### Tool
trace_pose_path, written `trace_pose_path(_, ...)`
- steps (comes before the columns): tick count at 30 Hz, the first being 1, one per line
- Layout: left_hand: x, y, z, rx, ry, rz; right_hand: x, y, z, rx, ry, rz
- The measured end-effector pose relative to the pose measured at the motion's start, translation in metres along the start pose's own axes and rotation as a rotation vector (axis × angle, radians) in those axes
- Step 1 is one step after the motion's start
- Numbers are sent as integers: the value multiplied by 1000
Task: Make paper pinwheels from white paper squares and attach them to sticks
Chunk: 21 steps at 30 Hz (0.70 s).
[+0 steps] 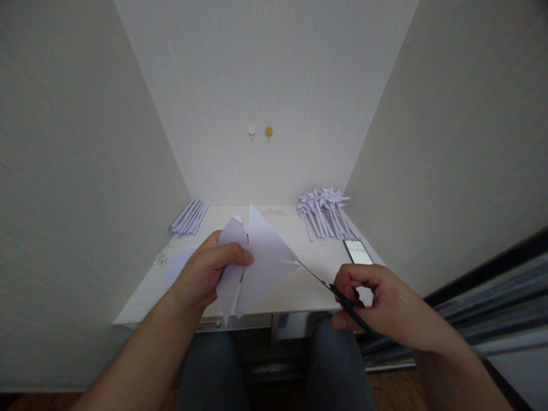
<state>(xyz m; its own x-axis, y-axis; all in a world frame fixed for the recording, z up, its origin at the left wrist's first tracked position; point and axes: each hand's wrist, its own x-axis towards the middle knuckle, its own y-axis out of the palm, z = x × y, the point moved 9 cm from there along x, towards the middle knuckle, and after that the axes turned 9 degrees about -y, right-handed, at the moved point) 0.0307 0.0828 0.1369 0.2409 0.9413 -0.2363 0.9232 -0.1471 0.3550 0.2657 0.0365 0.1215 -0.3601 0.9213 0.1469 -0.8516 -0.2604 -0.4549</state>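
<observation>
Left hand (205, 274) pinches the folded paper (257, 262); right hand (377, 305), closed on the scissors (325, 283), could cut crookedly if the paper flexes.

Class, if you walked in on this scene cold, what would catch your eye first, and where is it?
First, the folded white paper at the centre, gripped by the left hand while the right hand cuts into its right corner with scissors. Next, the heap of paper pinwheels at the desk's back right, a phone lying just in front of it.
</observation>
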Motion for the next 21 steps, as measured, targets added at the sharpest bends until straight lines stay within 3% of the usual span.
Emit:
trace_pose_path(16, 2, 0, 2, 26, 2, -8, 0, -6, 1, -8, 22, -54)
trace_pose_path(19, 7, -8, 5, 74, 15, -32, 3, -3, -15, 19, 83, 0)
trace_pose_path(21, 11, -18, 9, 131, 42, -65, 8, 5, -41, 39, 163, 63)
